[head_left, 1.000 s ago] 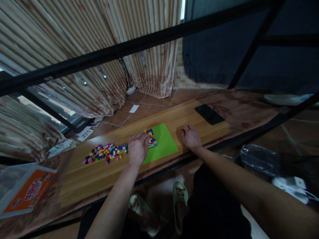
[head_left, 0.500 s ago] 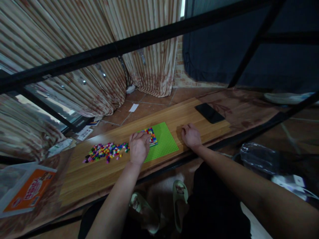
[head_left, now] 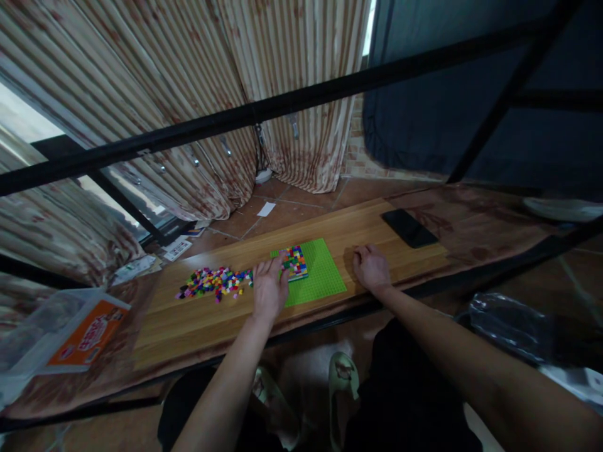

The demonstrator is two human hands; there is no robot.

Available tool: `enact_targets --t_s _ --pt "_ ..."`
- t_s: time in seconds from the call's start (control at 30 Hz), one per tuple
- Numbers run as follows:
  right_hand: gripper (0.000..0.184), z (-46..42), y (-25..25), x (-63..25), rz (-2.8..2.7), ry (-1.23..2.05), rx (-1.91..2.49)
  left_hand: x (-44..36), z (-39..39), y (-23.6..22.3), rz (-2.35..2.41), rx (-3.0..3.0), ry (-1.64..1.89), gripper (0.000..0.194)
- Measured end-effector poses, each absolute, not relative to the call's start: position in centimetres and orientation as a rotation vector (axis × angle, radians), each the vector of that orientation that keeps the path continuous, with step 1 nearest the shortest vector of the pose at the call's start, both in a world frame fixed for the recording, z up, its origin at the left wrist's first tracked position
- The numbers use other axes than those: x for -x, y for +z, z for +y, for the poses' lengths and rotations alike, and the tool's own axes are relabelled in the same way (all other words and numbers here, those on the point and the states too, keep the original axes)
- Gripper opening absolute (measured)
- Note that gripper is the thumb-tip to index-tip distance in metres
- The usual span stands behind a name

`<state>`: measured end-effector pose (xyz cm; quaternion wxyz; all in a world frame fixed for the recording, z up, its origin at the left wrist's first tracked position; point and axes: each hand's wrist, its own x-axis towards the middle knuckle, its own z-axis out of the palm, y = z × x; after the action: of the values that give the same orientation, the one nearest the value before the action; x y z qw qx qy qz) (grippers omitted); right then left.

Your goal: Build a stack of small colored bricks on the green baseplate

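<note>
My left hand lies over the left side of a low block of multicoloured toy bricks, its fingers stretched out and apart. Beneath that block is a bright green studded baseplate, whose left part my left hand covers. Left of this hand a pile of small loose bricks is spread over the wooden board. My right hand rests on the board to the right of the baseplate, apart from it, with the fingers curled in and nothing seen in them.
A black phone lies towards the board's right end. At the left stands a clear plastic tub with an orange label. A dark metal bar runs across beyond the board, in front of striped curtains. Clear plastic wrap sits at the right.
My left hand's fingers have straightened and spread, uncovering more of the brick block. My right hand keeps its place on the board. The whole view has shifted slightly.
</note>
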<state>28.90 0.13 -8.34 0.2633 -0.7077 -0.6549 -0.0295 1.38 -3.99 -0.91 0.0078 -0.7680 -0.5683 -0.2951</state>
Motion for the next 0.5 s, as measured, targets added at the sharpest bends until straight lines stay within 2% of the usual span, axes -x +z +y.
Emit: enact_targets --t_s 0.3,0.5 --pt "0.023 0.1 -8.6 -29.6 -1.652 0.1 1.75 -0.2 -5.4 -2.9 -1.971 2.287 -1.125 0.031" --pt "0.024 -0.4 -5.6 -27.4 -1.688 0.266 1.547 -2.8 -3.1 -1.6 -2.033 2.287 -1.272 0.056"
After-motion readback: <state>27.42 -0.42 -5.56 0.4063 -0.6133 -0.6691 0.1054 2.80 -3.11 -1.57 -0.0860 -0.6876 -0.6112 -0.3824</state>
